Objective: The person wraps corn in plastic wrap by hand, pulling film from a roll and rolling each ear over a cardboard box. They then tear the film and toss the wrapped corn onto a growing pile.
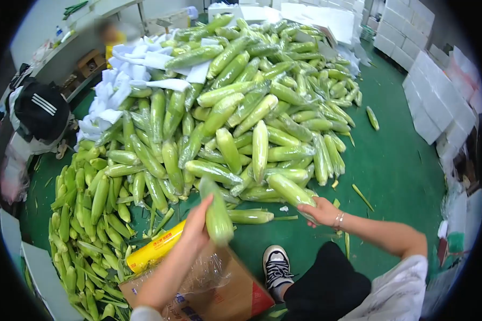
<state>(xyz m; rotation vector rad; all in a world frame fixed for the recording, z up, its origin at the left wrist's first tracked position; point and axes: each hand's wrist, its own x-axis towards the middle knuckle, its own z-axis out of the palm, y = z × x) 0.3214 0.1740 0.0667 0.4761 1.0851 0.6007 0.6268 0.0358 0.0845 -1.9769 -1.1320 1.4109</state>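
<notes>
An ear of corn [218, 219], blurred, stands tilted in front of the near edge of the heap of wrapped corn [246, 101]. The left hand [198, 218] grasps it, fingers closed around its side. A second ear [288, 190], which looks covered in clear film, slants up against the heap's near edge in view, a little right of its middle; the right hand [320, 211] grips this ear's lower end, and a bracelet [338, 220] circles that wrist.

Another ear [250, 216] lies on the floor just before the heap, between the two hands. Nearer the person than the heap, and left of its middle, is a cardboard box [240, 291] with crumpled clear film [206, 273] on top and a yellow roll [156, 247] printed in red beside that film. A shoe [277, 265] is planted right of the box, on the heap's near side.

Left of the heap, a pile of smaller-looking ears [99, 200] spreads over the floor. Pale sheets [110, 88] drape the heap's far left part, and a person in yellow [114, 47] is behind them. A lone ear [372, 118] lies on the green floor [383, 171] right of the heap; farther right stand white boxes [434, 93].
</notes>
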